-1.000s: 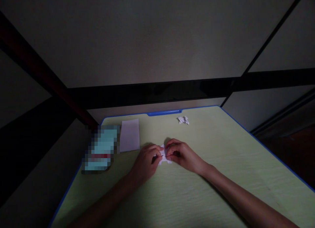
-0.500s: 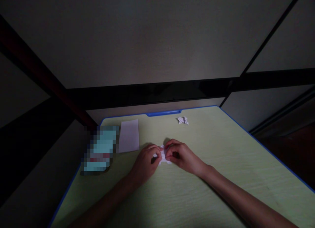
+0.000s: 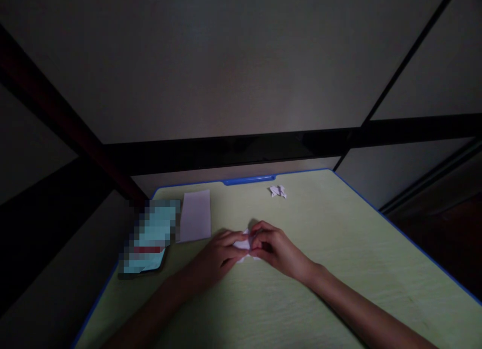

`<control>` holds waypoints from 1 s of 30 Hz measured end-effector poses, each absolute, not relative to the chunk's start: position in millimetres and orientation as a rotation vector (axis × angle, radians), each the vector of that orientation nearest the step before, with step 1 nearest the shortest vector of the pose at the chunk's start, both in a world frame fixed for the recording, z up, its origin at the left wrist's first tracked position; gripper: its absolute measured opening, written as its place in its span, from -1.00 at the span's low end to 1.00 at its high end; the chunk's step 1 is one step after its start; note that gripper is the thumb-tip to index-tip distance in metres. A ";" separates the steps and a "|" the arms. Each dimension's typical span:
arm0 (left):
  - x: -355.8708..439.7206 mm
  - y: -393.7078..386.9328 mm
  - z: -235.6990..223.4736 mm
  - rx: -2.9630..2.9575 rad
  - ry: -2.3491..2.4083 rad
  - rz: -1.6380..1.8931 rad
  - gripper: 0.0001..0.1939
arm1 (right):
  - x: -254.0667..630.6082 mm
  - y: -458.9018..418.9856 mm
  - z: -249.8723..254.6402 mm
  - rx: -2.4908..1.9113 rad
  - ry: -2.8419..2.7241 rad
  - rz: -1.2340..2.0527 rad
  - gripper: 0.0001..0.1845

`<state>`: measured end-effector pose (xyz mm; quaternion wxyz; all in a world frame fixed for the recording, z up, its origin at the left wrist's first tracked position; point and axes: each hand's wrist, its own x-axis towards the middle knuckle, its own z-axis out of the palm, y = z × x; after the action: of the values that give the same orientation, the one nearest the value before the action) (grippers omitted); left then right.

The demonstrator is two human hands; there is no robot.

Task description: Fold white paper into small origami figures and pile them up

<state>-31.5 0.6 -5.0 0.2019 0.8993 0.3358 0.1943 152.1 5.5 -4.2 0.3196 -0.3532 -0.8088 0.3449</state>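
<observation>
Both of my hands meet over a small folded white paper piece (image 3: 244, 244) lying on a pale green table (image 3: 339, 268). My left hand (image 3: 218, 256) pinches its left side with curled fingers. My right hand (image 3: 273, 246) pinches its right side, fingertips pressed onto the paper. Most of the paper is hidden under my fingers. The room is dim.
A plain white paper sheet (image 3: 196, 216) lies left of my hands. Beside it, at the table's left edge, sits a light blue packet (image 3: 148, 236), blurred out. A small finished folded white paper (image 3: 277, 191) rests near the far edge by a blue handle (image 3: 249, 180). Walls stand behind.
My hands have closed tighter over the paper piece, so less of it shows. The camera tilted slightly, shifting the table lower in view.
</observation>
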 end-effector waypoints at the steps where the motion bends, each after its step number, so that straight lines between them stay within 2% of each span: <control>1: -33.8 -0.4 -3.7 2.561 0.914 0.501 -0.75 | 151.7 5.4 -4.3 -0.932 -2.120 0.907 -0.90; 5: -37.5 -5.5 2.6 2.687 0.882 0.447 -0.72 | 149.6 6.4 -6.2 -0.948 -2.101 0.878 -0.87; 17: -42.2 -7.9 2.2 2.625 0.869 0.526 -0.79 | 151.4 12.0 -8.1 -1.004 -2.120 0.981 -0.91; 30: -37.6 -9.4 5.0 2.552 0.932 0.584 -0.85 | 142.8 14.1 -8.7 -1.131 -2.113 0.875 -0.76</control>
<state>-37.6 -9.4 5.0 0.1803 0.9033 0.3299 0.2068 142.8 14.1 -8.7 0.2911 -0.4242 -0.7923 0.3280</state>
